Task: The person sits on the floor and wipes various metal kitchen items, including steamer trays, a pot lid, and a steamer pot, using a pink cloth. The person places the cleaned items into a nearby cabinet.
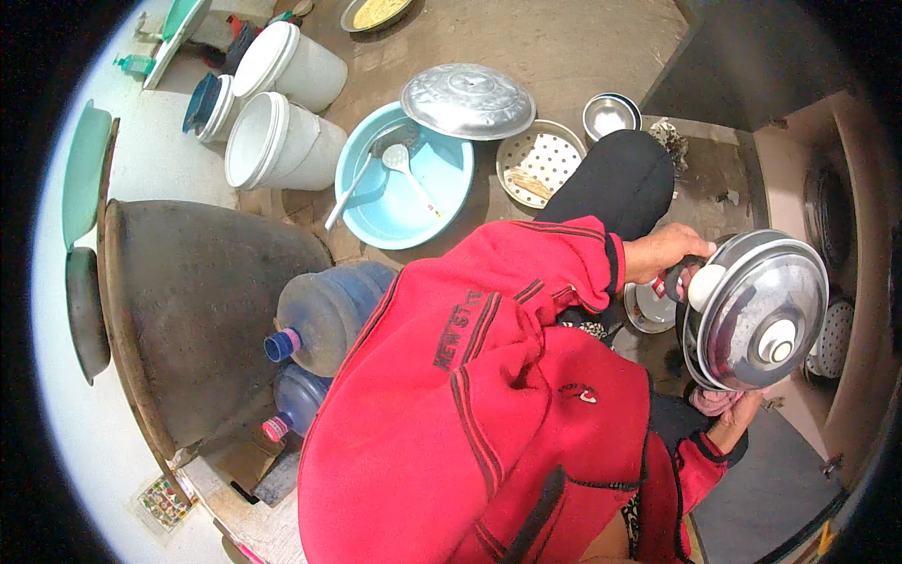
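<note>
A metal pot with a shiny lid [757,310] and a pale round knob is held at the right, before an open cabinet. My left hand [666,252] grips the pot's dark handle on its far side; a white rounded thing [705,287] sits beside that handle. My right hand [736,416] is at the pot's near edge, with a pink cloth [715,400] in its fingers. Under my left wrist, a white bowl [652,307] stands partly hidden by the sleeve and pot.
The cabinet [789,166] holds a perforated metal steamer tray [836,338]. On the floor are a light-blue basin [447,169] with a ladle and a skimmer, a large metal lid [468,102], another steamer tray [542,151], metal bowls [606,118], white buckets [310,151] and water jugs [324,317].
</note>
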`<state>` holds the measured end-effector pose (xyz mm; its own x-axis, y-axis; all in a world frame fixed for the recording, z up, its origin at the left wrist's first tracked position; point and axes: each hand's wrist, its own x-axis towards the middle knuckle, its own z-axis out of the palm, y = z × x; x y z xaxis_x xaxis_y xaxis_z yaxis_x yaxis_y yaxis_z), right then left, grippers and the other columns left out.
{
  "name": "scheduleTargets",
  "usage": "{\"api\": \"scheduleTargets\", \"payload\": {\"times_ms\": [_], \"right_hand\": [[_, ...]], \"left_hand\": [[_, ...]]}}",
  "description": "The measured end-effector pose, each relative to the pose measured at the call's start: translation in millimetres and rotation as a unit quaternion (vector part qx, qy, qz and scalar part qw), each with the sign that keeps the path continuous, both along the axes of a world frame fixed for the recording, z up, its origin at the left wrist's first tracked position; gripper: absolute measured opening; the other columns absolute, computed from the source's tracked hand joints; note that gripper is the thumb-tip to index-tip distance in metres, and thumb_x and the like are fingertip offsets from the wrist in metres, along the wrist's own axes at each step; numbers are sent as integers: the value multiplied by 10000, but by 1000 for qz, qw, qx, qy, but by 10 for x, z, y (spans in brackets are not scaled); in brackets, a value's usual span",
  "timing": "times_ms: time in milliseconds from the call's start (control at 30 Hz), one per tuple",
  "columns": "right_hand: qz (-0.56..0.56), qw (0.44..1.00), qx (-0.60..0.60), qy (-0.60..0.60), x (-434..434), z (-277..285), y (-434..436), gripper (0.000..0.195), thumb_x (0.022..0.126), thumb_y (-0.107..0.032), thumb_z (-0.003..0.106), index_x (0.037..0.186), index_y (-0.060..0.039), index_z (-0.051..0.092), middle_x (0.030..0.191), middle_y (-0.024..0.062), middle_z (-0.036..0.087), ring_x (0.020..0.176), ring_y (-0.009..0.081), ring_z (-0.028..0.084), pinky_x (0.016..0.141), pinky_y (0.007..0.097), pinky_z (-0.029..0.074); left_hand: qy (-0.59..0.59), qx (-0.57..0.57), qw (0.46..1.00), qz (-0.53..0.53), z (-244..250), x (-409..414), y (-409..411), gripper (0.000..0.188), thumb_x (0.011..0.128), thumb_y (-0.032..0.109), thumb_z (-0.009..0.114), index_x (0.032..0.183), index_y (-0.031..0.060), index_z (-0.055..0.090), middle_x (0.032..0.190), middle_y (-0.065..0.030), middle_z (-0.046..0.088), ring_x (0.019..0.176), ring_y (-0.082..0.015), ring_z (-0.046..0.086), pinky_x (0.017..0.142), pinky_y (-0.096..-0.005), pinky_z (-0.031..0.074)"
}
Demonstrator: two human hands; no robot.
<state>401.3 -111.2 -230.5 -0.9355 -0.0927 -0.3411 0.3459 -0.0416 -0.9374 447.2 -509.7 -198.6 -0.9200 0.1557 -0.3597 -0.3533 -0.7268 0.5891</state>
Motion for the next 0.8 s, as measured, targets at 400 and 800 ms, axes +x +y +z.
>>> {"api": "scheduleTargets", "payload": {"times_ms": [400,800], "right_hand": [[-15,1000,20,-4,-48,112,83,364,927,-149,556,1251,-10,465,1121,115,604,947,219,625,798,348,538],[-66,998,11,16,119,72,-42,425,923,-120,562,1307,-13,414,1137,115,589,996,200,598,820,343,520]], "left_hand": [[-82,-218,971,-48,-214,-60,219,421,739,8,677,1129,-52,529,879,-175,637,503,-189,614,418,-340,489],[128,-347,929,25,-93,135,59,706,712,292,834,1296,27,539,1198,-120,633,1111,-210,575,954,-347,461]]}}
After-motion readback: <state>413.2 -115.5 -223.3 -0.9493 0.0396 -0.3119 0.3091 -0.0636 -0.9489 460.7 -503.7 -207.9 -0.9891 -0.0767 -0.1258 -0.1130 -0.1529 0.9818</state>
